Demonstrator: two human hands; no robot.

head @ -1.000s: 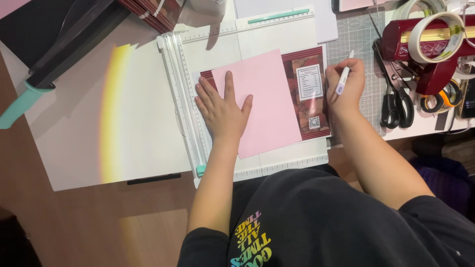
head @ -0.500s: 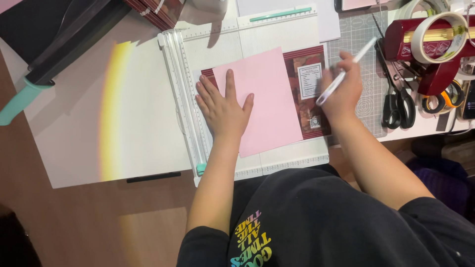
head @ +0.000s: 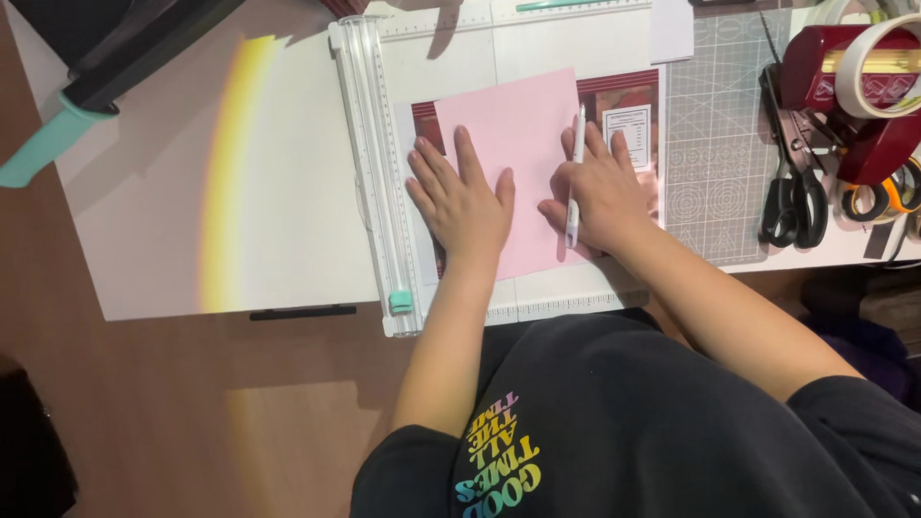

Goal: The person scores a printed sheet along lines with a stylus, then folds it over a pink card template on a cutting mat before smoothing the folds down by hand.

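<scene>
1. The pink paper sheet (head: 513, 144) lies flat on the white paper trimmer (head: 451, 58), covering most of a dark red printed card (head: 624, 110) whose top and right edges stick out from under it.
2. The left hand (head: 463, 197) lies flat on the sheet's lower left part, fingers spread and straight, palm down; its grip is open and holds nothing, only pressing the paper.
3. The right hand (head: 600, 192) rests on the sheet's right edge, its grip closed around a white pen (head: 575, 177) that stands almost parallel to that edge, tip end toward the person.
4. The two hands sit just beside each other, thumbs near but apart.
5. The trimmer's rail (head: 374, 173) runs down the left side, with a teal slider (head: 401, 303) at its near end, just left of the left wrist.
6. To the right, a grey cutting mat (head: 715, 144) meets the card's edge; black scissors (head: 791, 192) and red tape dispensers (head: 863, 105) crowd the space beyond.
7. Left of the rail the white tabletop (head: 288, 192) is bare and wide.
</scene>
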